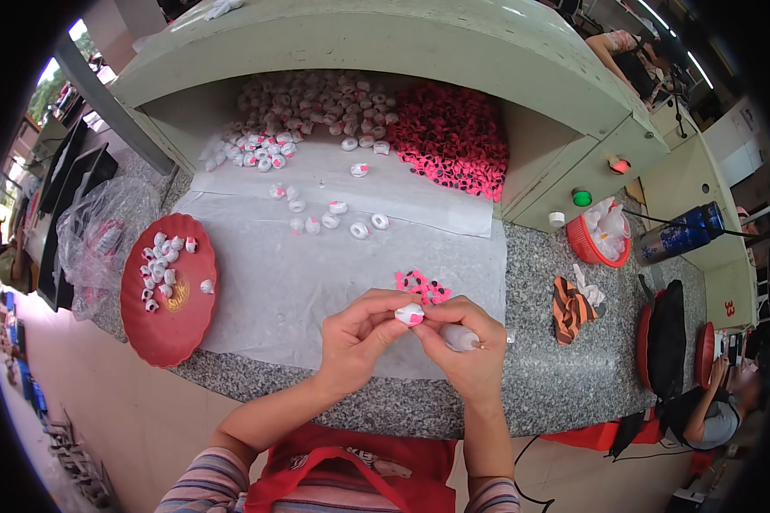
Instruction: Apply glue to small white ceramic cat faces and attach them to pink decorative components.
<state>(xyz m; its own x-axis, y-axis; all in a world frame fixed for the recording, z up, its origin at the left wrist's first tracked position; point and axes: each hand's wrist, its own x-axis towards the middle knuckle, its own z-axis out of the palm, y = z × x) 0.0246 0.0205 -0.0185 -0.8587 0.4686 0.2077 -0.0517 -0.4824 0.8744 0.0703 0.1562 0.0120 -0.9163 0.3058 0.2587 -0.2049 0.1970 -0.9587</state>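
Note:
Close to the table's near edge, my left hand [352, 335] pinches a small rounded white piece [407, 313] with a pink patch on it. My right hand [472, 346] has its thumb and forefinger at the other side of that same piece. Tucked in the right palm is a small whitish squeeze bottle [459, 337] with a thin tip pointing right. Just beyond the fingers lies a little cluster of pink pieces with dark spots [421, 286] on white sheeting [265, 282]. Several similar white pieces [358, 230] are scattered farther out on the sheeting.
A red scalloped tray [180, 329] with white pieces stands left, by clear plastic bags [103, 231]. Under the pale green shelf [385, 38] are heaps of white pieces [316, 103] and pink pieces [453, 128]. Right are a red basket [583, 244], striped cloth [567, 312] and blue bottle [680, 233].

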